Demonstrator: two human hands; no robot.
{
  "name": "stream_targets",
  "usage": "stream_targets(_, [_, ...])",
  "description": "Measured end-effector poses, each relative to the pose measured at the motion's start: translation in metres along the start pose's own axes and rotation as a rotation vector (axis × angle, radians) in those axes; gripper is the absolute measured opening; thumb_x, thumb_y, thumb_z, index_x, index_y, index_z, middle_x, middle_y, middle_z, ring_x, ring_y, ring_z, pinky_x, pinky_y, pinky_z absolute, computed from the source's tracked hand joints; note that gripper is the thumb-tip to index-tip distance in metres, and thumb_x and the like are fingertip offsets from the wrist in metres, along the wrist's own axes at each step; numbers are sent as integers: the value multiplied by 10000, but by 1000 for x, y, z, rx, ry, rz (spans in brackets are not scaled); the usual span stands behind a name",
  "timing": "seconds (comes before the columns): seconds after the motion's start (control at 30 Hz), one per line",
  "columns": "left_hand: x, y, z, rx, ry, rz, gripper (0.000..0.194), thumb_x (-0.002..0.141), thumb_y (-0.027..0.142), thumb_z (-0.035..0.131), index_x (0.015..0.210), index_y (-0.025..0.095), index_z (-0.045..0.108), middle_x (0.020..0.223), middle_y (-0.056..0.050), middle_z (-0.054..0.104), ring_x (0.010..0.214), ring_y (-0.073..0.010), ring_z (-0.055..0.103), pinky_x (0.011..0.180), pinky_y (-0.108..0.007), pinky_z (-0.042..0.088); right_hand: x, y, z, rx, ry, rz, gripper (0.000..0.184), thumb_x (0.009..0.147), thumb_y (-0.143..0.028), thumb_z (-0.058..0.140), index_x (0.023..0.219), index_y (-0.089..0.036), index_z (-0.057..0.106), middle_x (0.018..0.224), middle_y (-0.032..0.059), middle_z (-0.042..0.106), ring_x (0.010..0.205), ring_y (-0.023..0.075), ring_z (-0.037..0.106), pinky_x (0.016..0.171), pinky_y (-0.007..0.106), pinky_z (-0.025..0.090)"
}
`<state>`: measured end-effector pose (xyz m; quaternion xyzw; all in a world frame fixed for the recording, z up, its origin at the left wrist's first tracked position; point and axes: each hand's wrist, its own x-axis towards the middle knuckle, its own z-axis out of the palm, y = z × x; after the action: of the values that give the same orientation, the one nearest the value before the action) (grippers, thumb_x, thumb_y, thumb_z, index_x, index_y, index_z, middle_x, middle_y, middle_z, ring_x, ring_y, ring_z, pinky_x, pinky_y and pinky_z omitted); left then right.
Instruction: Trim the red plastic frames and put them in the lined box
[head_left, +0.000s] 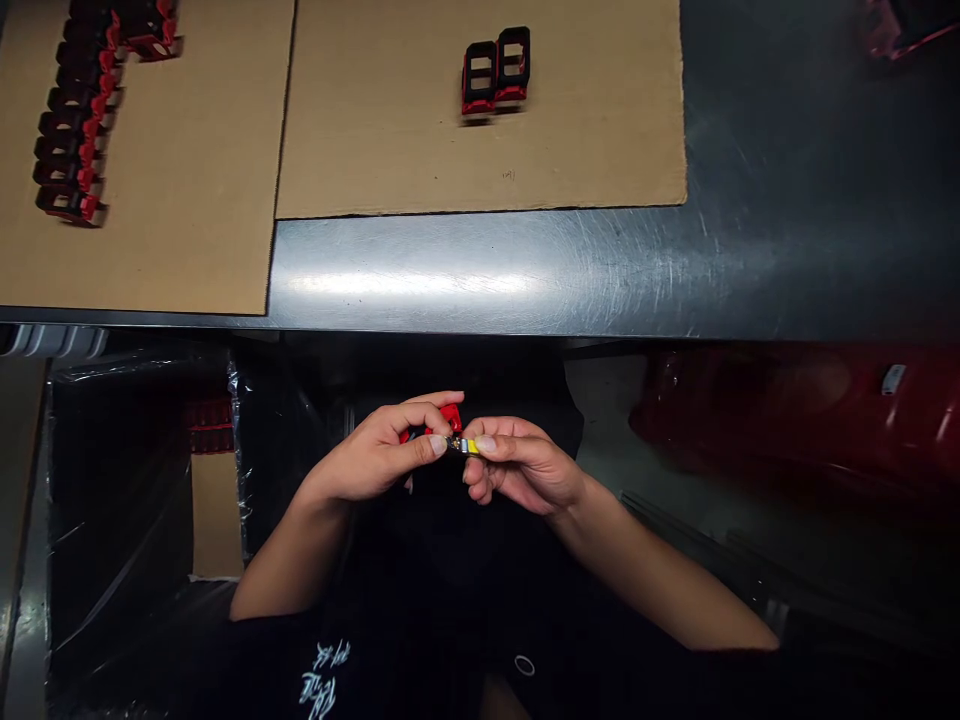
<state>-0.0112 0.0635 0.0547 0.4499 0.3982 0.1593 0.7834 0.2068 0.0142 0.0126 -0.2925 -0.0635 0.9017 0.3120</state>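
Observation:
My left hand (382, 455) is closed around a small red and black plastic part (450, 417), held below the table's front edge over my lap. My right hand (517, 465) pinches a tiny yellow and metal piece (466, 446) between thumb and forefinger, its tip touching the red part. The two hands meet at that spot. Two finished red and black frame parts (496, 70) stand side by side on the middle cardboard sheet (480, 150) at the back of the metal table (525, 270).
A row of several red and black parts (71, 140) lies on the left cardboard sheet (187, 200). A box lined with black plastic (135, 480) holding more red parts stands at lower left. A red bin (810, 420) sits at right under the table.

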Motion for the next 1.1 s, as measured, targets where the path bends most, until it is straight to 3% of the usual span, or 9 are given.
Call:
stream_targets(0.2, [-3,2,-1,-19,-15,-58,247,919,389,722,895,147,675,1588,-105,471,727,-84,682,449,-135,513,0,2,-2,-18,1,14,302,791,-353,851,851,-106,688,716,58,784,592,161,767,565,217,639])
stream_targets(0.4, [-4,2,-2,-30,-29,-78,255,918,395,722,877,148,672,1592,-90,466,704,-69,667,443,-133,510,1,2,-1,-16,2,30,305,783,-358,857,837,-108,691,713,56,784,590,161,768,564,215,637])
stream_targets(0.73, [-6,7,-4,40,-37,-90,307,914,448,711,878,147,662,1572,-135,470,1109,-280,699,441,-132,493,1,3,3,-4,24,43,307,767,-347,868,827,-105,689,707,60,784,581,162,762,554,217,633])
stream_targets(1.1, [-6,8,-4,72,-15,-73,309,930,455,686,857,156,653,1527,-119,518,1272,-334,627,459,-130,496,3,7,3,22,34,34,299,778,-334,864,842,-101,688,722,67,787,608,167,770,574,235,648])
